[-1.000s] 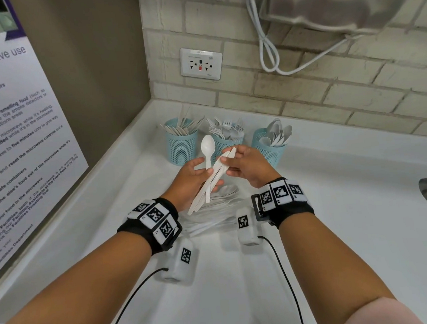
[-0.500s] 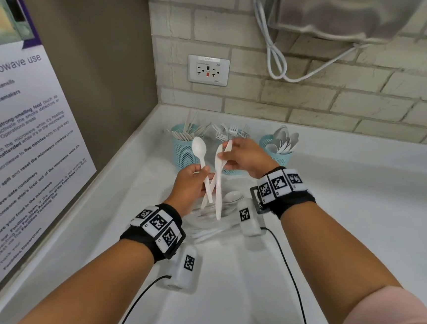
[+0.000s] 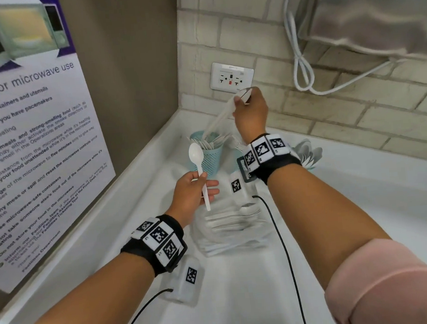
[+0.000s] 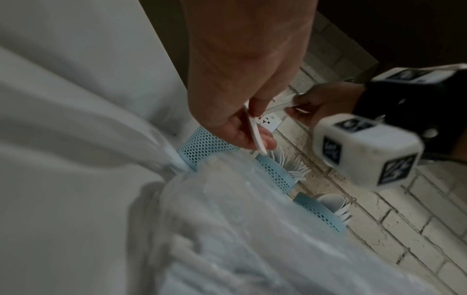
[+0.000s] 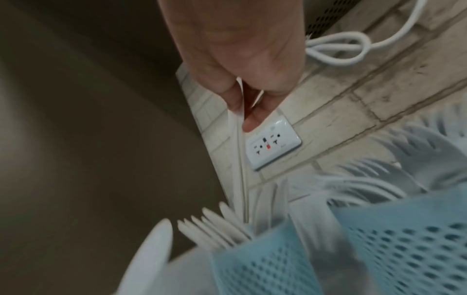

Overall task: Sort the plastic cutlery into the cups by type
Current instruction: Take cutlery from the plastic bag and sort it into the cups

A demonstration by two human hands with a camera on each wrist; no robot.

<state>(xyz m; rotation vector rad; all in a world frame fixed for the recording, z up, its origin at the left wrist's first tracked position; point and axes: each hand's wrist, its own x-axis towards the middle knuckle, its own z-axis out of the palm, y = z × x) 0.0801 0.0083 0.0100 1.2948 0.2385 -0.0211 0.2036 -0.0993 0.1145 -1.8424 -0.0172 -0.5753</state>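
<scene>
My left hand (image 3: pixel 204 183) pinches the handle of one white spoon (image 3: pixel 195 154), bowl up, in front of the cups. Higher and further back, my right hand (image 3: pixel 243 98) pinches two white knives (image 3: pixel 220 118) by their top ends; their lower ends reach into the left blue mesh cup (image 3: pixel 208 161), which holds knives. In the right wrist view the knives (image 5: pixel 240 169) slant down into that cup (image 5: pixel 260 265). My right wrist hides most of the middle fork cup (image 4: pixel 278 175). The spoon cup (image 3: pixel 307 153) stands on the right.
A clear plastic bag of loose white cutlery (image 3: pixel 231 227) lies on the white counter (image 3: pixel 365 200) between my arms. A wall outlet (image 3: pixel 232 77), a looped white cord (image 3: pixel 302 71) and a steel appliance (image 3: pixel 374 5) are on the brick wall behind. A poster (image 3: pixel 25 152) covers the left wall.
My right hand has drawn the knives out of the bundle in my left hand and carried them up and back over the left cup. The left hand keeps only the spoon.
</scene>
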